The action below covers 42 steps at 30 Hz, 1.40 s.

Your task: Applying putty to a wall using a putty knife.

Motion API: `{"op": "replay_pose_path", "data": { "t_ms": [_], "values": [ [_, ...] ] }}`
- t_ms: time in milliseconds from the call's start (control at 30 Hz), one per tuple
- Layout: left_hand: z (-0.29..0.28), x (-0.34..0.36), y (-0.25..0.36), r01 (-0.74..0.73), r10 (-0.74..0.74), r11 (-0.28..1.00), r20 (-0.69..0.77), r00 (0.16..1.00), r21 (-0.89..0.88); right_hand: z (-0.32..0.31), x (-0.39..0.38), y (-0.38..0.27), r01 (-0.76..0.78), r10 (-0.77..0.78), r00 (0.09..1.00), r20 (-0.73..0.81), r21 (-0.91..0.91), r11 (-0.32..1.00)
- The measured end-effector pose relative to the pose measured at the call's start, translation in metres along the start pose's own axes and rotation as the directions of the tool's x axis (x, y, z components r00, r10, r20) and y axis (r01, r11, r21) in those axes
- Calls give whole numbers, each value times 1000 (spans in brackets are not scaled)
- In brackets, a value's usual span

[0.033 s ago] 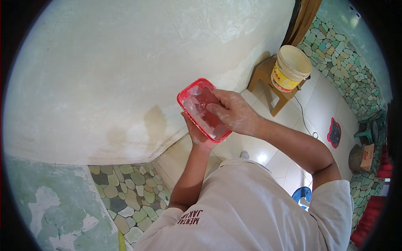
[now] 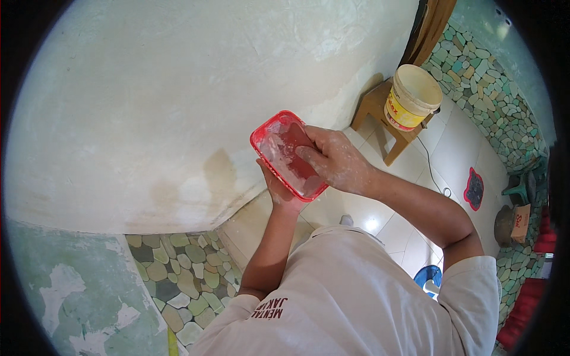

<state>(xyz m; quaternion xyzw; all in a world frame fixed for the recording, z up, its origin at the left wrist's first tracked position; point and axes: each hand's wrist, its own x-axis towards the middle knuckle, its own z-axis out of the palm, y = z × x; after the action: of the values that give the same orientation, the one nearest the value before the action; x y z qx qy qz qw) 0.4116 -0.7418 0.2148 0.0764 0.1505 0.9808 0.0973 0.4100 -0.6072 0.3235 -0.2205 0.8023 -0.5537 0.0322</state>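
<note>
Held red tub [image 2: 276, 120] from below in left hand [image 2: 282, 193], near pale wall [image 2: 178, 107]; pinched dark red flat piece [image 2: 294, 142], probably a scraper, inside it with right hand [image 2: 341, 159]; seemingly covered pale wall broadly but unevenly, green wall [image 2: 35, 255] only in patches; left paste [image 2: 280, 157] in tub.

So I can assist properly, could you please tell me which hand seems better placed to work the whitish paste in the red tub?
Probably the right hand: it is over the open red tub, near the whitish paste, while the left hand supports the tub from below.
</note>
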Motion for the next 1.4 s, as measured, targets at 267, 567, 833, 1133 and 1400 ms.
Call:
{"op": "replay_pose_path", "data": {
  "t_ms": [267,567,833,1133,1400],
  "values": [
    [-8,-7,6,138,-137,971,22,990,-194,-6,-8,-25,37,86,983,162,-639,769],
    [-14,-11,4,29,-4,990,-178,984,140,33,-3,-9,69,-84,991,-102,-147,987],
    [-1,-21,25,102,-101,983,20,995,-152,12,-2,-39,-32,107,992,69,-680,733],
    [-25,-33,32,88,-88,996,-82,993,3,38,5,-9,-24,63,996,64,-481,876],
    [-36,-37,42,160,-161,987,-109,981,-15,47,6,-10,48,28,989,144,-502,864]
  ]
}}
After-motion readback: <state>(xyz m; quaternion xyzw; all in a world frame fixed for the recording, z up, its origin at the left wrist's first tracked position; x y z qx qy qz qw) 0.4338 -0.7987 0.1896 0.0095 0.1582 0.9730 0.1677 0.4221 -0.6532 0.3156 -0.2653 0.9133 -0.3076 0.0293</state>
